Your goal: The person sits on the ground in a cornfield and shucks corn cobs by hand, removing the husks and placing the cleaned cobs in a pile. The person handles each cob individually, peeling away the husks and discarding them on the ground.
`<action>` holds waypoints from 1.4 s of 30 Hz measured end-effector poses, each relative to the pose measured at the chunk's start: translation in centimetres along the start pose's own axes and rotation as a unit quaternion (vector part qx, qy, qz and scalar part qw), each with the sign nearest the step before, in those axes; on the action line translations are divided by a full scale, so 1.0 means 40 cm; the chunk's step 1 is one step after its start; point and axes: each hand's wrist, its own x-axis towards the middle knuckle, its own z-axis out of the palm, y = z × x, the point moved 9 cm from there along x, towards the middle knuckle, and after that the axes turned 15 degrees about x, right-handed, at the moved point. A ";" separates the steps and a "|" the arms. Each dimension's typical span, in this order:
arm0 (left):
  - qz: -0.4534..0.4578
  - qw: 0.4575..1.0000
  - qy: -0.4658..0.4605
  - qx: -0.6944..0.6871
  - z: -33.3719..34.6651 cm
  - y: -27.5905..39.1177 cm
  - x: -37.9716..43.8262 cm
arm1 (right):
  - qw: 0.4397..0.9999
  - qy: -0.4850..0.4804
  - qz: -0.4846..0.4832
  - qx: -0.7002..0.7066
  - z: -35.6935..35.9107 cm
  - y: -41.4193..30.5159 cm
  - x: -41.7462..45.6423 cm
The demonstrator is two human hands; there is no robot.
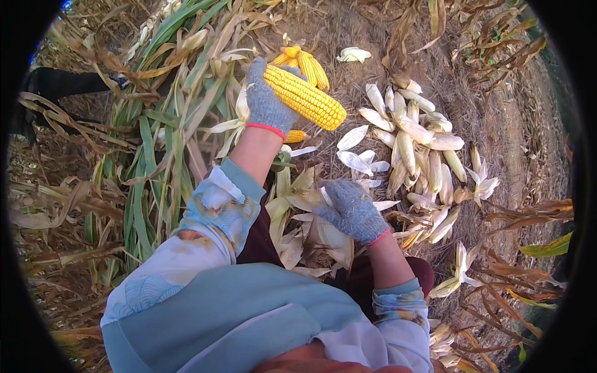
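Note:
My left hand (270, 100), in a grey knit glove with a red cuff edge, holds a husked yellow ear of corn (305, 98) at its upper left end. Just beyond it lies a small pile of husked yellow ears (305, 65). Another bare ear (295, 136) shows partly below my left wrist. My right hand (350, 210), gloved the same way, is above loose pale husks (331, 240) between my knees; its fingers are curled around a thin pale strip that looks like husk.
A heap of ears in pale husks (415, 135) lies to the right on the soil. Long green and dry corn stalks (149, 177) cover the left. Dry leaves (517, 289) stand at the lower right. A dark-clothed limb of another person (70, 84) shows at upper left.

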 end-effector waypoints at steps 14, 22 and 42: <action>-0.040 0.975 -0.062 0.208 0.029 -0.174 -0.102 | 0.860 0.211 0.151 0.439 -0.109 0.169 -0.004; -0.121 0.978 -0.094 0.139 0.047 -0.206 -0.113 | 0.764 0.171 0.234 0.577 -0.012 0.169 -0.016; 0.010 0.760 -0.243 0.603 0.100 -0.274 -0.198 | 0.705 0.289 0.166 0.627 -0.064 0.207 -0.020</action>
